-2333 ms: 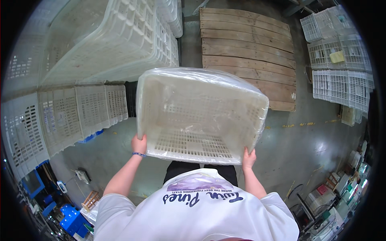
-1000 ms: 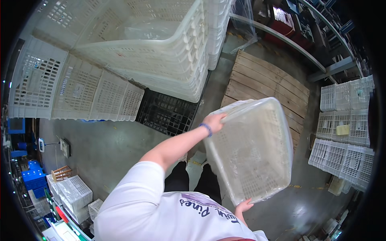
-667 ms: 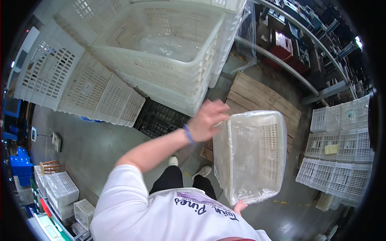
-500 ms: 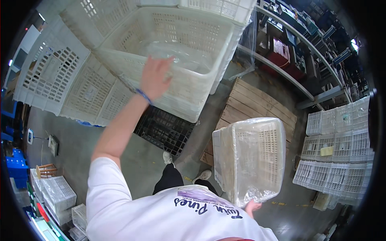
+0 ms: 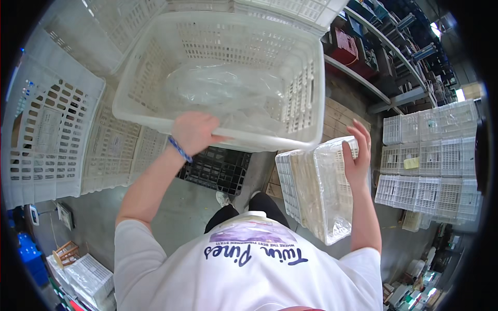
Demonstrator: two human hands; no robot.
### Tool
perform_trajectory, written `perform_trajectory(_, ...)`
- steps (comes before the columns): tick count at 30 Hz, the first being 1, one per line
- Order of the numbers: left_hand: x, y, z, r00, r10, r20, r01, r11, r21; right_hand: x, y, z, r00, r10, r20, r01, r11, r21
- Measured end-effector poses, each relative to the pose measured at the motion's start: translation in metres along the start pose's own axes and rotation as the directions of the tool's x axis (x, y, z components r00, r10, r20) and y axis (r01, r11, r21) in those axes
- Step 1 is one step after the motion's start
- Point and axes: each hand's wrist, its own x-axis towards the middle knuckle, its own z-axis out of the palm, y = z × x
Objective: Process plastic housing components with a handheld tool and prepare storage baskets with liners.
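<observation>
A large white perforated plastic crate (image 5: 270,141) is in front of me at the top, tilted toward me, with a clear plastic bag (image 5: 223,88) lying inside. My left hand (image 5: 196,132) is closed over its near rim, fingertips partly hidden. To the right, white crates nested together stand on their side, the front one lined with clear plastic film (image 5: 334,192). My right hand (image 5: 358,158) is raised in front of that lined crate's upper edge, its fingers spread and nothing in them. Whether it touches the film I cannot tell.
A black plastic pallet (image 5: 220,171) lies on the floor beneath the large crate, and a wooden pallet (image 5: 340,116) lies to the right. More white crates (image 5: 57,119) stand at the left. Stacked crates (image 5: 428,158) fill the far right, below a metal rail (image 5: 363,85).
My left hand has come down onto the large crate's near rim, and that crate now sits nearer. My right hand has left the lined crate's lower corner and risen to its upper end.
</observation>
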Motion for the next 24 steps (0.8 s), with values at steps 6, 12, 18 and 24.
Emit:
perform_trajectory(6, -0.008, 0.068, 0.003, 0.994, -0.103, 0.021, 0.105, 0.987, -0.119, 0.083, 0.015, 0.071, 0.973, -0.028, 0.227, 0.068, 0.983, -0.171)
perform_trajectory(12, -0.009, 0.131, -0.004, 0.932, -0.301, 0.204, 0.332, 0.934, -0.136, 0.151, 0.009, 0.102, 0.867, -0.283, 0.409, 0.451, 0.794, -0.408)
perform_trajectory(18, 0.003, 0.14, -0.002, 0.94, -0.323, 0.111, 0.339, 0.922, -0.185, 0.186, -0.02, 0.266, 0.541, -0.57, 0.618, 0.633, 0.76, 0.147)
perform_trajectory(24, -0.022, 0.112, -0.044, 0.84, -0.54, 0.049, 0.493, 0.724, -0.483, 0.246, -0.088, 0.256, 0.598, -0.474, 0.647, 0.319, 0.881, 0.35)
